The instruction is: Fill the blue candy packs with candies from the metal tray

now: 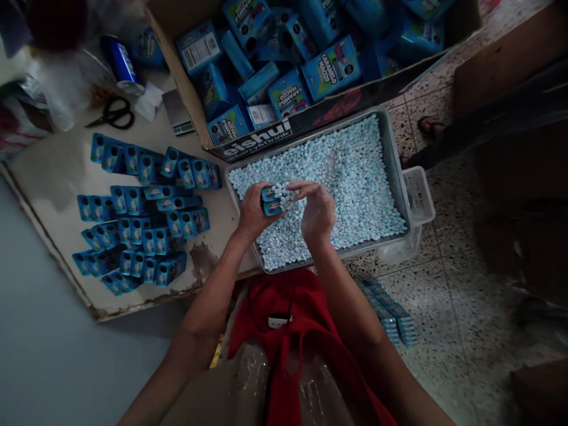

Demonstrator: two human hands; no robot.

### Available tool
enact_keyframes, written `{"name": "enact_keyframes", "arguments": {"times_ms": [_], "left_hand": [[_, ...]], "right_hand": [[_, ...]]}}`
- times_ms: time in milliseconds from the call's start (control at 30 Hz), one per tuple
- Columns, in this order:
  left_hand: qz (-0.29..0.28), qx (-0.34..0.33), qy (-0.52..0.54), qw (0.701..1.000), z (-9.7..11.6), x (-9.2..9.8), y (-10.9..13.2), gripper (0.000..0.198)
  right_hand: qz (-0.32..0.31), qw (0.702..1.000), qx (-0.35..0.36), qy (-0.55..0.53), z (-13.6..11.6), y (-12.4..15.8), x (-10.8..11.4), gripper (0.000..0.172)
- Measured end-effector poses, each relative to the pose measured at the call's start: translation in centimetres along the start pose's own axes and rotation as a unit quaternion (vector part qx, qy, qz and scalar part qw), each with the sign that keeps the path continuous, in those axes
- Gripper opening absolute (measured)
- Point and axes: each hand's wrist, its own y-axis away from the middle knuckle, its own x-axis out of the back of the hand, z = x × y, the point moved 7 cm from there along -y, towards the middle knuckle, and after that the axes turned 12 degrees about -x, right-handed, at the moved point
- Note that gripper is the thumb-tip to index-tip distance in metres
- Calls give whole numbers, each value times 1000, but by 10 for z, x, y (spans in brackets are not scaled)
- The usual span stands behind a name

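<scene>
Over the left part of a grey tray [390, 171] full of small pale blue and white candies [350, 189], my left hand [254, 214] grips small blue boxes [272, 207]. Candies lie heaped at the boxes' right ends. Just to the right, my right hand [317, 214] reaches its fingers toward that heap, fingertips near the candies; whether it pinches any is too small to tell. Rows of small blue boxes [135, 231] with round dark holes stand on the table to the left.
A cardboard carton [310, 115] of larger blue boxes sits behind the tray. Scissors [116, 113], a blue can [120, 64] and a small scale [177, 112] lie at the upper left. Wrapped blue packs [390, 310] are on the floor. A person's foot [431, 125] shows at right.
</scene>
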Motion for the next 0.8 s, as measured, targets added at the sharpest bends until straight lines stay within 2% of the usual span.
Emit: {"name": "enact_keyframes", "arguments": {"times_ms": [133,200,267,333,433,533,567,667,800], "left_hand": [[10,-9,-29,999,-12,19,-6,80],[-12,-17,8,1000,-17,14,-7,83],[-6,-3,40,999,-23,8,-5,86],[16,25,56,998,-29,2,-1,91],[12,53,87,995,-29,-7,7,99],[56,80,97,990,-24,-4,14,100],[56,81,100,990,-21,-3,15,99],[6,58,132,990,-11,-7,12,98],[11,12,210,978,-6,1,6,98]], "right_hand": [[130,988,-79,39,28,-1,64,42],[186,972,-129,66,46,0,94,40],[203,964,-155,77,60,1,110,38],[197,966,-151,77,65,-1,115,36],[190,970,-121,93,62,-3,111,34],[152,974,-103,132,57,-7,99,30],[130,976,-100,144,55,-8,94,28],[67,979,-92,169,52,-12,81,19],[60,977,-82,186,47,-17,83,21]]}}
